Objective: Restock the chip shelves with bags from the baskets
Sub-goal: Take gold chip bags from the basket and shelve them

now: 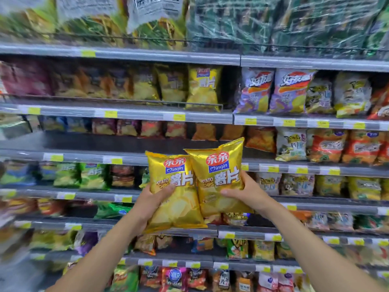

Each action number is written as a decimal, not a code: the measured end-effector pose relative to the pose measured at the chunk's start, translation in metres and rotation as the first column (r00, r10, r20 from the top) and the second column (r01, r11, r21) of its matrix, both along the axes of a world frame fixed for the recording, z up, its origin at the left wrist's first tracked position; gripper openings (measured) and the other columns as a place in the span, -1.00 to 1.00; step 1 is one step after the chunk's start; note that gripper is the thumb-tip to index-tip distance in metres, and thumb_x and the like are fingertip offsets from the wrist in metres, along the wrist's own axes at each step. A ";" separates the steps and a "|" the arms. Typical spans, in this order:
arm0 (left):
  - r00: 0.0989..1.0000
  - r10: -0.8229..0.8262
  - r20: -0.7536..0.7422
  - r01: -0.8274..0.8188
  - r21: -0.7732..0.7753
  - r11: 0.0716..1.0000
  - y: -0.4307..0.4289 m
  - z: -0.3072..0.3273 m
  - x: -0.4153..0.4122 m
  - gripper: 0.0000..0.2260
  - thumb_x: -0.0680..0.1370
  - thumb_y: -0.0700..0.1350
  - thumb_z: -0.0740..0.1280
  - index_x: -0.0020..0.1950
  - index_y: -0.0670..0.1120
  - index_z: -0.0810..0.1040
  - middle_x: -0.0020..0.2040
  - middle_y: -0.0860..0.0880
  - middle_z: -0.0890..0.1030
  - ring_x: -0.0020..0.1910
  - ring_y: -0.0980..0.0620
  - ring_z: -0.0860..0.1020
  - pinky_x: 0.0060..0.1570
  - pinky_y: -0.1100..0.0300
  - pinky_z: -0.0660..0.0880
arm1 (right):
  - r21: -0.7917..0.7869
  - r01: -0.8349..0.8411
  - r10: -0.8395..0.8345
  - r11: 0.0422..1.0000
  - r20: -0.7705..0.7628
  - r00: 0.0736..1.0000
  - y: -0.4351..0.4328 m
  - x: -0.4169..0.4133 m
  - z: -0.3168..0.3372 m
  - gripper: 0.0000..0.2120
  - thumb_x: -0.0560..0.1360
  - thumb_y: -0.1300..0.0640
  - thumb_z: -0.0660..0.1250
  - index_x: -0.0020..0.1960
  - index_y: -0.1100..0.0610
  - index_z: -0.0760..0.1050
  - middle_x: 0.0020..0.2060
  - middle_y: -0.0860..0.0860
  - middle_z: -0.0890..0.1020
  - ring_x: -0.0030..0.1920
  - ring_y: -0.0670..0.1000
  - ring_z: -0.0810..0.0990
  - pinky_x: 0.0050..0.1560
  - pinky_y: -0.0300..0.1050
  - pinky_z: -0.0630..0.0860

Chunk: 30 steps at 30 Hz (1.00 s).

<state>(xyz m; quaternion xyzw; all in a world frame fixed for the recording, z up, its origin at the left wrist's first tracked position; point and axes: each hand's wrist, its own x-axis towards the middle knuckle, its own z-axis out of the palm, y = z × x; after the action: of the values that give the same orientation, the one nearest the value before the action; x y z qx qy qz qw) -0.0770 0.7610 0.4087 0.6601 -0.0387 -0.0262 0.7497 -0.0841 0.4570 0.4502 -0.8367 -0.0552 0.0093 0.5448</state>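
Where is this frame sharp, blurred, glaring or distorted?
Head view: the left gold bag and right gold bag, gripped by the left hand and right hand, are sharp with mild foil glare; the top-shelf bags and left edge are smeared; the shelf rails bow from the wide lens.

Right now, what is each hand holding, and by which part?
Left hand grips the left yellow chip bag by its left edge; right hand grips the right yellow chip bag by its right edge.

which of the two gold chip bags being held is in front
The right bag, gripped by the right hand: its left edge overlaps the left bag, held by the left hand, and it sits higher.
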 end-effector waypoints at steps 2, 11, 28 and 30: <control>0.999 0.032 0.016 -0.033 0.005 0.999 0.037 0.008 -0.001 -0.21 0.21 0.26 0.67 0.34 -0.03 0.57 0.09 -0.08 0.76 0.03 -0.14 0.75 0.03 -0.10 0.66 | -0.002 -0.038 0.038 0.999 0.015 0.999 0.035 0.010 0.003 -0.03 0.04 -0.36 0.68 0.35 -0.17 0.38 0.21 -0.11 0.65 0.18 -0.04 0.66 0.28 0.06 0.58; 0.983 0.165 0.082 -0.165 -0.005 0.986 0.146 0.042 0.012 -0.31 0.25 0.16 0.69 0.28 -0.03 0.57 0.04 -0.09 0.77 -0.02 -0.16 0.75 0.01 -0.13 0.66 | -0.031 -0.253 0.254 0.967 0.039 0.966 0.144 0.051 0.033 -0.06 0.23 -0.06 0.72 0.48 -0.05 0.31 0.24 -0.09 0.66 0.20 -0.10 0.66 0.29 -0.04 0.58; 0.953 0.153 0.262 -0.161 0.009 0.987 0.164 0.124 0.140 -0.59 0.44 0.02 0.51 0.26 -0.04 0.60 0.06 -0.08 0.77 0.01 -0.12 0.75 0.02 -0.07 0.66 | -0.187 -0.085 0.149 0.979 0.363 0.920 0.163 0.174 0.117 -0.10 0.12 -0.37 0.62 0.37 -0.21 0.38 0.15 -0.22 0.67 0.14 -0.20 0.64 0.27 0.00 0.58; 0.953 0.143 0.266 -0.149 0.003 0.989 0.163 0.135 0.160 -0.58 0.47 0.02 0.52 0.29 -0.05 0.59 0.08 -0.10 0.76 0.04 -0.15 0.74 0.08 -0.12 0.65 | -0.161 -0.083 0.139 0.984 0.379 0.915 0.161 0.188 0.131 -0.08 0.10 -0.37 0.63 0.37 -0.17 0.40 0.16 -0.19 0.66 0.15 -0.20 0.64 0.28 0.00 0.58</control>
<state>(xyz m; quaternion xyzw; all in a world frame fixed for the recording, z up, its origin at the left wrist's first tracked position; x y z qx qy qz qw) 0.0829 0.9243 0.5436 0.6672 -0.0894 0.1176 0.7301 0.1042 0.6183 0.5808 -0.8537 -0.2090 -0.1222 0.4610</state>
